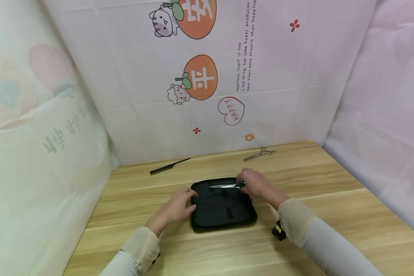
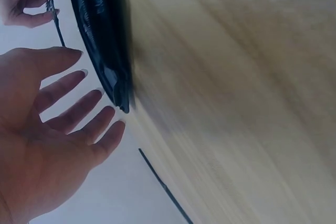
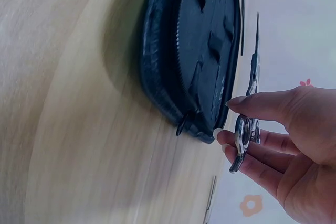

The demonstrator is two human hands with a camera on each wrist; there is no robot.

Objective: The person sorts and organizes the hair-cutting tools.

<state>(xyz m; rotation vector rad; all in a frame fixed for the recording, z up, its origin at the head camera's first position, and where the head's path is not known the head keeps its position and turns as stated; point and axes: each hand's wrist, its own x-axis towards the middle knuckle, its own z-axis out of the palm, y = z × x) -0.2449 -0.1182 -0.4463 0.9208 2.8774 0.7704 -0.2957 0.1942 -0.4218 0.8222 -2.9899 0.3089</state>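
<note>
Head view shows me the right hand (image 1: 257, 184), fingers grasping the scissors (image 1: 224, 186) by the handles at the open case's (image 1: 210, 209) far side, left hand (image 1: 177, 205) relaxed at its edge; I judge this positioning, next needing blades aligned with a strap (image 3: 214, 45).

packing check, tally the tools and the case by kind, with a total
Scissors: 2, one pair in the right hand, the other pair at the back of the table
Comb: 1
Case: 1
Total: 4
</note>
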